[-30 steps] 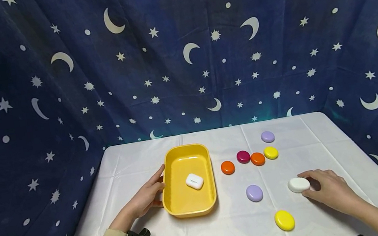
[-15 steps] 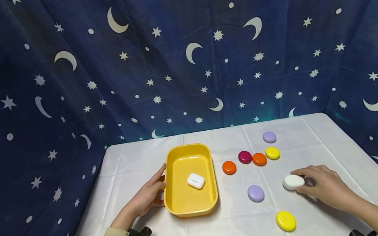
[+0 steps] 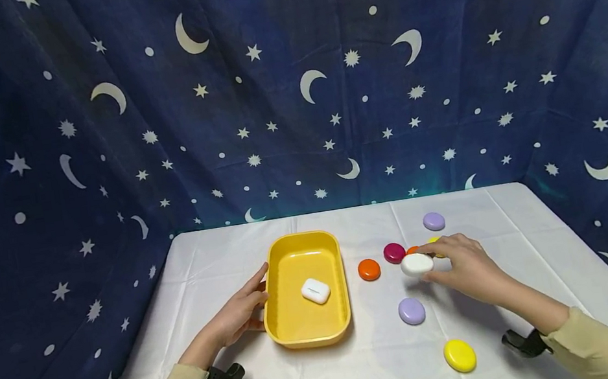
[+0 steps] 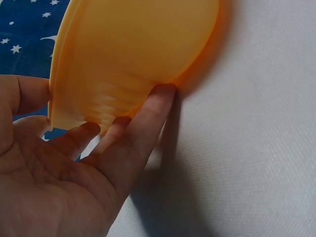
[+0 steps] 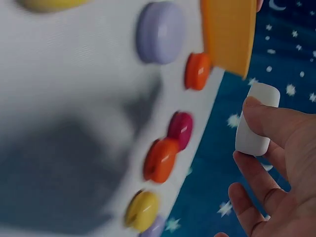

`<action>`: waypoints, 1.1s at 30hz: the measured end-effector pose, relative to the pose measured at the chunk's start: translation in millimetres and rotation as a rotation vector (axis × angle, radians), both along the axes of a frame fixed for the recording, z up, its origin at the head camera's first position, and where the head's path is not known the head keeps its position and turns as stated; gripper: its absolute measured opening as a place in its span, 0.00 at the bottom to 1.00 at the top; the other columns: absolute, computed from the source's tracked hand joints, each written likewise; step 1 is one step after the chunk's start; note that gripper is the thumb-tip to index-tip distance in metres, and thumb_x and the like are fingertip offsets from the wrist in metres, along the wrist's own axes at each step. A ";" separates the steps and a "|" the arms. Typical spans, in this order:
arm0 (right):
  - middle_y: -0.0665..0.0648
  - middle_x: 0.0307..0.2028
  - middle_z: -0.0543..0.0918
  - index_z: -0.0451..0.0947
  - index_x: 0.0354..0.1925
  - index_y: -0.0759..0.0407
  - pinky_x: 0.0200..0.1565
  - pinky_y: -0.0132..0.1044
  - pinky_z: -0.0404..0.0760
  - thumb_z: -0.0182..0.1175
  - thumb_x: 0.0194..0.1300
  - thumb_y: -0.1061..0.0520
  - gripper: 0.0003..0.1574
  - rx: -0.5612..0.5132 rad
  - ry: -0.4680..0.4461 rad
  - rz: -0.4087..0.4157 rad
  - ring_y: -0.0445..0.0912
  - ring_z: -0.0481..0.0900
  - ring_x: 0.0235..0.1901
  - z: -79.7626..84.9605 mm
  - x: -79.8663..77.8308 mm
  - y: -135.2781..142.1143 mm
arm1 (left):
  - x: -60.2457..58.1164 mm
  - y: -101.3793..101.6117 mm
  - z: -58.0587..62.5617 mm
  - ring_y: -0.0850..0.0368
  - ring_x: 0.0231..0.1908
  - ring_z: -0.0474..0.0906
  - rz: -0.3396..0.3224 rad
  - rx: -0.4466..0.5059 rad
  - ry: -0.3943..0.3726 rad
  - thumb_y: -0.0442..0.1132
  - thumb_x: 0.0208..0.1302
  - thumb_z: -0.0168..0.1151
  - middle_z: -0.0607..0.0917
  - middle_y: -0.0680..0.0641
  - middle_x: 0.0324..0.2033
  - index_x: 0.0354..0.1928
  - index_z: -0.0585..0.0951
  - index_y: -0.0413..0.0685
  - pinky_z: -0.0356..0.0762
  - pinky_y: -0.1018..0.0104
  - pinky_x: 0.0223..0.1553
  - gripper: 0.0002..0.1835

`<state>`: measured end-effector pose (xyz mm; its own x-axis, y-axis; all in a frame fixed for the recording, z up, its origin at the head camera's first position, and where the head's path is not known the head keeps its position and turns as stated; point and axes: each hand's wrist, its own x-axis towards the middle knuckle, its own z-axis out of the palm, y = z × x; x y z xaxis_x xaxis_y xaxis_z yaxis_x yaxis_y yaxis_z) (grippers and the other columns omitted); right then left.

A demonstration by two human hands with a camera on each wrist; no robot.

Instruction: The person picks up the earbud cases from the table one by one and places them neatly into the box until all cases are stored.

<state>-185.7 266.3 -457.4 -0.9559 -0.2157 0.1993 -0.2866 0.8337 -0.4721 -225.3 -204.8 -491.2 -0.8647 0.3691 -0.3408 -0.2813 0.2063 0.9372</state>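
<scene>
My right hand [image 3: 469, 266] pinches a smooth white rounded case [image 3: 417, 265] between thumb and fingers. In the right wrist view the white case [image 5: 257, 119] is lifted above the tablecloth, its long side pressed by the thumb. My left hand [image 3: 235, 318] rests its fingertips against the outer left wall of a yellow tray [image 3: 310, 339]. Close up in the left wrist view, the fingers touch the tray's side [image 4: 133, 39] from rim to base. Inside the tray lies a small white earbuds case [image 3: 315, 290] with a dark line of print on top.
Glossy round pieces lie right of the tray: orange [image 3: 369, 269], crimson [image 3: 394, 252], lilac [image 3: 412, 311] and yellow [image 3: 460, 355]. Another lilac piece [image 3: 434, 221] sits farther back. The right hand and white case partly cover another orange and yellow piece. A starry curtain [image 3: 289, 87] hangs behind the table.
My right hand has carried the white case leftward and away from me, from the right side of the table to in front of the orange piece. The left hand stays at the tray.
</scene>
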 end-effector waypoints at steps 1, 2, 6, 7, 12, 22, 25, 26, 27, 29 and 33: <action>0.55 0.49 0.85 0.85 0.57 0.50 0.57 0.62 0.62 0.79 0.54 0.52 0.31 -0.003 0.013 0.018 0.58 0.72 0.55 2.7 -3.7 -6.2 | 0.0 -0.2 -0.3 0.43 0.54 0.78 -0.001 0.001 0.000 0.38 0.76 0.51 0.57 0.38 0.78 0.82 0.52 0.73 0.86 0.50 0.42 0.38; 0.55 0.49 0.85 0.85 0.57 0.49 0.57 0.61 0.62 0.79 0.55 0.52 0.30 -0.006 0.022 0.036 0.58 0.72 0.55 5.4 -7.6 -12.6 | 0.0 -0.4 -0.6 0.43 0.54 0.78 -0.002 0.001 0.000 0.38 0.76 0.51 0.57 0.38 0.78 0.82 0.52 0.73 0.86 0.50 0.42 0.38; 0.54 0.48 0.85 0.85 0.57 0.48 0.58 0.61 0.63 0.79 0.54 0.51 0.30 -0.006 0.038 0.090 0.57 0.73 0.54 17.3 -21.8 -38.9 | 0.0 -0.8 -0.9 0.43 0.53 0.78 -0.001 -0.003 -0.006 0.39 0.76 0.51 0.57 0.38 0.78 0.82 0.52 0.73 0.86 0.51 0.42 0.38; 0.53 0.48 0.85 0.85 0.57 0.47 0.58 0.60 0.64 0.79 0.54 0.51 0.31 -0.008 0.036 0.098 0.56 0.73 0.54 20.4 -25.1 -45.5 | -0.1 -0.9 -0.7 0.43 0.53 0.78 -0.001 -0.004 -0.006 0.39 0.76 0.51 0.57 0.38 0.78 0.82 0.52 0.73 0.86 0.51 0.42 0.38; 0.49 0.47 0.85 0.85 0.57 0.46 0.57 0.57 0.67 0.78 0.56 0.49 0.29 -0.013 0.030 0.151 0.53 0.72 0.53 32.5 -39.5 -75.9 | -0.2 -0.8 1.4 0.43 0.52 0.79 -0.007 -0.006 -0.003 0.39 0.77 0.50 0.56 0.38 0.78 0.82 0.52 0.73 0.86 0.52 0.42 0.37; 0.47 0.47 0.84 0.85 0.57 0.46 0.59 0.54 0.67 0.76 0.59 0.45 0.28 0.037 -0.009 0.226 0.49 0.71 0.53 42.1 -63.3 -128.1 | -1.7 -1.2 1.4 0.42 0.52 0.78 -0.007 -0.015 0.000 0.39 0.77 0.50 0.56 0.38 0.78 0.81 0.52 0.74 0.86 0.50 0.41 0.38; 0.48 0.50 0.85 0.85 0.57 0.44 0.60 0.53 0.67 0.75 0.59 0.44 0.27 0.092 -0.020 0.259 0.49 0.71 0.54 41.5 -70.8 -144.0 | -1.8 -1.3 1.3 0.42 0.52 0.78 -0.006 -0.014 -0.003 0.39 0.77 0.51 0.55 0.38 0.79 0.81 0.52 0.74 0.86 0.50 0.42 0.38; 0.48 0.51 0.85 0.85 0.56 0.44 0.59 0.53 0.67 0.75 0.59 0.45 0.27 0.107 -0.025 0.271 0.49 0.71 0.54 41.0 -72.8 -149.2 | -1.7 -1.3 1.3 0.42 0.52 0.78 -0.006 -0.014 -0.003 0.39 0.76 0.51 0.55 0.38 0.79 0.81 0.52 0.74 0.86 0.50 0.42 0.38; 0.48 0.50 0.85 0.85 0.56 0.44 0.58 0.52 0.67 0.75 0.58 0.45 0.26 0.123 -0.033 0.281 0.49 0.71 0.53 40.4 -74.6 -154.5 | -1.8 -1.3 1.3 0.42 0.53 0.78 -0.008 -0.014 -0.002 0.39 0.76 0.51 0.55 0.38 0.79 0.82 0.52 0.74 0.86 0.50 0.42 0.38; 0.47 0.50 0.86 0.85 0.55 0.43 0.57 0.50 0.67 0.76 0.58 0.46 0.26 0.151 -0.047 0.302 0.48 0.71 0.53 39.3 -77.8 -165.0 | -1.8 -1.3 1.1 0.43 0.53 0.78 -0.014 -0.014 -0.002 0.39 0.77 0.50 0.55 0.38 0.79 0.82 0.51 0.74 0.86 0.50 0.42 0.38; 0.43 0.47 0.87 0.86 0.54 0.44 0.54 0.46 0.66 0.76 0.57 0.45 0.26 0.182 -0.082 0.340 0.46 0.70 0.50 36.1 -82.4 -185.5 | -2.1 -1.8 0.5 0.42 0.54 0.77 -0.023 -0.012 0.003 0.39 0.77 0.49 0.55 0.38 0.78 0.82 0.50 0.73 0.86 0.50 0.42 0.38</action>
<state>-268.1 80.9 -421.3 -0.8348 -0.5479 0.0543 -0.5284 0.7695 -0.3586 -227.4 -206.7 -490.7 -0.8569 0.3850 -0.3427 -0.2735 0.2239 0.9354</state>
